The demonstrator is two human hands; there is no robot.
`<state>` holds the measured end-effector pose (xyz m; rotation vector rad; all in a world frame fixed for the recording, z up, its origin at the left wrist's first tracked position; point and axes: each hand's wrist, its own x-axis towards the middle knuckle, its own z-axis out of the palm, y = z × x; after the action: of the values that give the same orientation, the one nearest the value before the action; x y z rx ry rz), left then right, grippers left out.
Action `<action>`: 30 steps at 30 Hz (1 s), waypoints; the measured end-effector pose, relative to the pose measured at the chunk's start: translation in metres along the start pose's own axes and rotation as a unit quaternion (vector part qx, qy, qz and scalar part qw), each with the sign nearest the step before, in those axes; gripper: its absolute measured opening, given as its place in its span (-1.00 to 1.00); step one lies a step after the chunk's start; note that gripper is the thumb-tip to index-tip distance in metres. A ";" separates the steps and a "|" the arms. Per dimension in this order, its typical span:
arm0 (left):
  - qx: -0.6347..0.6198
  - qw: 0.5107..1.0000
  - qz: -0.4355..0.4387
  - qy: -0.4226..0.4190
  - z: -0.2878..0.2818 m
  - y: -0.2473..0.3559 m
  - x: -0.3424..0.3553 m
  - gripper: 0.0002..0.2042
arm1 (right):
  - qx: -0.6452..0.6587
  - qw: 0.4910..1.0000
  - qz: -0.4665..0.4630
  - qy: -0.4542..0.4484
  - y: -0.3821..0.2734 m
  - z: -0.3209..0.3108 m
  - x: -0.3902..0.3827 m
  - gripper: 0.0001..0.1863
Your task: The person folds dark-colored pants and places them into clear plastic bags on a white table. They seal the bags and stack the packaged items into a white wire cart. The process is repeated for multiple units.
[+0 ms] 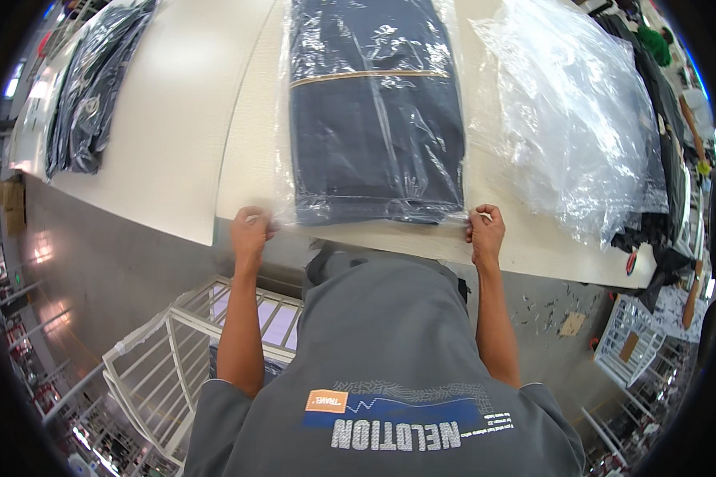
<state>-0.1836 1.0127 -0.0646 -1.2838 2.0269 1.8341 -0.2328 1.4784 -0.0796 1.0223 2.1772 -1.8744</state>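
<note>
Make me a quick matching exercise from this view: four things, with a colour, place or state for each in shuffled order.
Things
1. Shirt
2. Garment
3. Plastic pile
4. Left hand

Descriptions
A. Clear and crumpled, on the right side of the table
B. Pinching at the near left corner of the bag
C. Grey, worn
D. Dark blue with a tan line across, inside the bag

Pairs: 1-C, 2-D, 3-A, 4-B
</note>
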 end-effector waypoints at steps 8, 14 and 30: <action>0.022 0.999 0.031 -0.032 -0.009 -0.012 0.008 -0.75 | -0.042 0.999 -0.018 -0.028 0.005 -0.005 0.000 -0.81; 0.024 0.996 -0.047 -0.069 -0.009 0.006 0.001 -0.78 | -0.038 0.997 0.002 -0.061 -0.005 -0.004 -0.004 -0.80; 0.160 0.982 -0.006 -0.096 -0.009 0.012 0.007 -0.81 | -0.054 0.998 0.004 -0.027 -0.006 -0.002 0.002 -0.85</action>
<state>-0.1921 1.0002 -0.0573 -0.9881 2.0926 1.4808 -0.2368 1.4808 -0.0755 0.9486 2.2135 -1.7381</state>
